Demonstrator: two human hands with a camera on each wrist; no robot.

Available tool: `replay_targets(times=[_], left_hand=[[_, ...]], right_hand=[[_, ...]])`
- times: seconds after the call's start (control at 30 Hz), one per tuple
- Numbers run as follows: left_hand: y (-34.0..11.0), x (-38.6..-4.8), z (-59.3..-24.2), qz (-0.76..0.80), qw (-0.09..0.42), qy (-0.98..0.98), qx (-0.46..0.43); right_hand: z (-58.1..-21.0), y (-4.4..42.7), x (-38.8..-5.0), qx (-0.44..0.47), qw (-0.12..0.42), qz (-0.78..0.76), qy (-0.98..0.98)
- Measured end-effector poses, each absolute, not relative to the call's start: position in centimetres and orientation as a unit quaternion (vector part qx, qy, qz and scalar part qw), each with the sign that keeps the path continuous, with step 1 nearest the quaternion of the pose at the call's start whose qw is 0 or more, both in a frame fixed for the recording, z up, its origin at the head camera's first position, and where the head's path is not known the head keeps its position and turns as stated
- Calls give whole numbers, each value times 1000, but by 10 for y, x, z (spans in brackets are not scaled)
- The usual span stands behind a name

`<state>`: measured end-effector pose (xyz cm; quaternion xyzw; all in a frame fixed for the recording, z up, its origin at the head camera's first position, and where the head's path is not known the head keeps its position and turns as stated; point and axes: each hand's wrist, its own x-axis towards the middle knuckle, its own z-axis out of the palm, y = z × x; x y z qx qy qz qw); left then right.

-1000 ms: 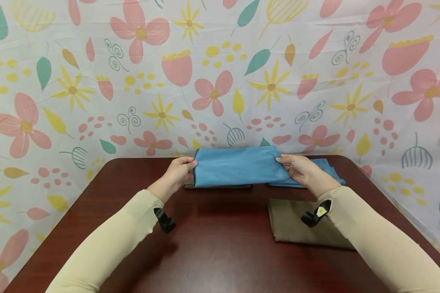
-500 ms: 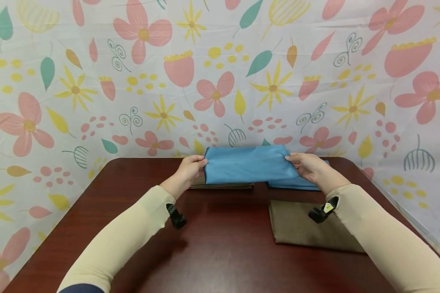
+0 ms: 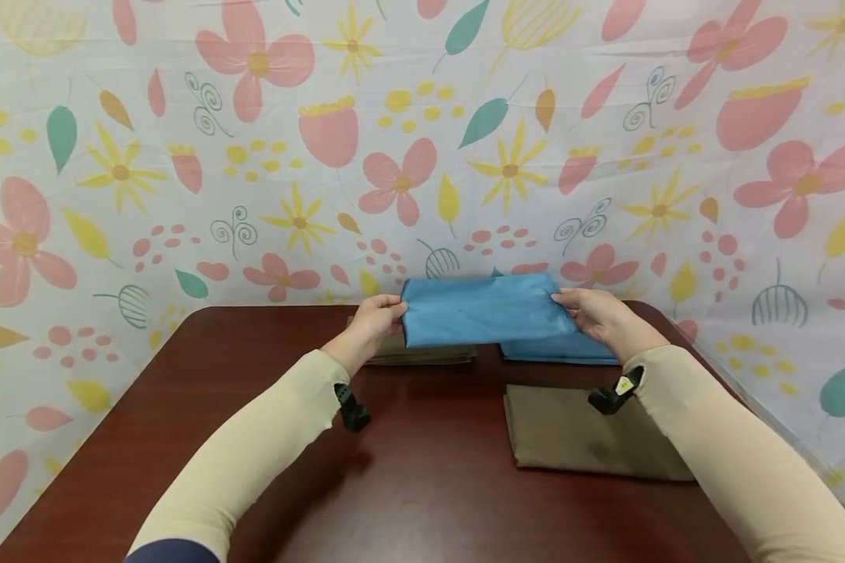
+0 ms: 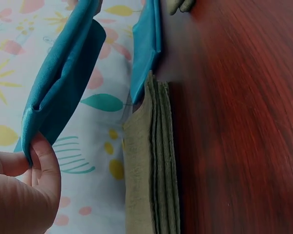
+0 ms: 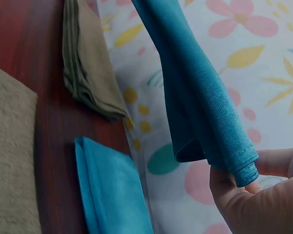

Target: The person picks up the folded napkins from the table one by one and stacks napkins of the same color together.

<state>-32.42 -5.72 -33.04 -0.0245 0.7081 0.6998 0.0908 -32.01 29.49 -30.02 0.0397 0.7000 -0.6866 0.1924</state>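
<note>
A folded blue cloth (image 3: 486, 311) hangs in the air above the far side of the table, stretched between both hands. My left hand (image 3: 372, 328) pinches its left edge between thumb and fingers; in the left wrist view the folded layers of the blue cloth (image 4: 59, 73) show edge-on. At the other end my right hand (image 3: 598, 319) pinches the right edge, and the right wrist view shows the blue cloth (image 5: 200, 92) drooping in a loose fold. Behind and below it lie a folded brown cloth (image 3: 422, 353) on the left and a second folded blue cloth (image 3: 556, 349) on the right, both partly hidden.
Nearer on the right, another folded brown cloth (image 3: 584, 430) lies on the dark red table (image 3: 408, 469), partly under the right forearm. A flower-patterned curtain (image 3: 408, 94) stands right behind the table's far edge.
Both hands have shifted slightly right and up over the table with the blue cloth, which covers less of the brown cloth at the back. The head view has turned a little.
</note>
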Motion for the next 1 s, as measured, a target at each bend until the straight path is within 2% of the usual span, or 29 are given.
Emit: replay_targets(times=[0.37, 1.0], left_hand=[[-30, -330, -343, 705, 100, 702, -3], [5, -348, -351, 733, 133, 667, -34]], right_hand=[[-305, 323, -331, 62, 178, -666, 722], [-326, 356, -344, 68, 170, -639, 747]])
